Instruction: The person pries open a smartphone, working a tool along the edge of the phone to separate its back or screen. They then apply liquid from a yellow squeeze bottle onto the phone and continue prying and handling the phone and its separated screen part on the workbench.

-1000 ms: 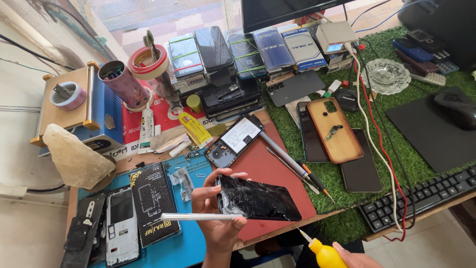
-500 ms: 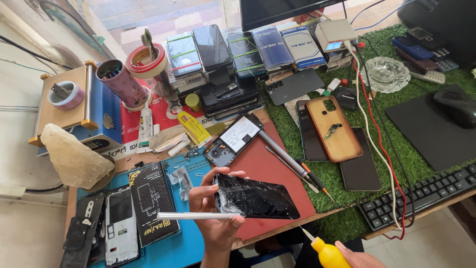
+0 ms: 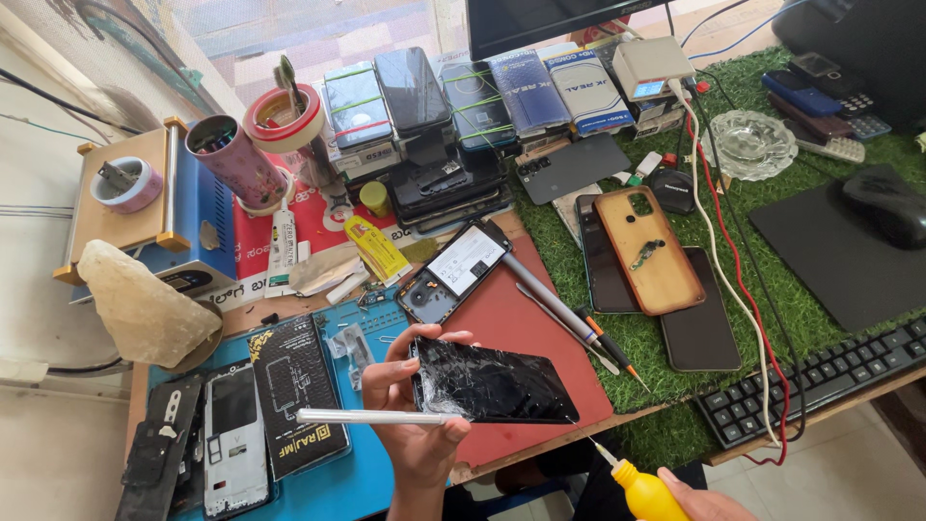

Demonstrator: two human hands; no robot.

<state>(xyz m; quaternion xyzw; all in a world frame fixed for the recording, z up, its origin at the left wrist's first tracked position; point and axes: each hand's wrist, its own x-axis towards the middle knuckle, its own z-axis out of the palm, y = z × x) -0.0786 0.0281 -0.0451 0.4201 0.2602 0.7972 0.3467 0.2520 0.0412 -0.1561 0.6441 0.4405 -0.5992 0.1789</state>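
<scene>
I'm seeing the left hand [image 3: 417,410] gripping a cracked phone screen [image 3: 492,381] by its left end, fingers curled over the top edge, thumb underneath; a thin white rod [image 3: 362,417] is lying across the same hand. The screen is hovering over the red mat [image 3: 511,318] at the desk's near edge. The right hand [image 3: 699,502] is closing around a yellow bottle [image 3: 646,490], its needle tip pointing at the screen's lower right corner. An opened phone [image 3: 453,272] is lying on the mat behind.
</scene>
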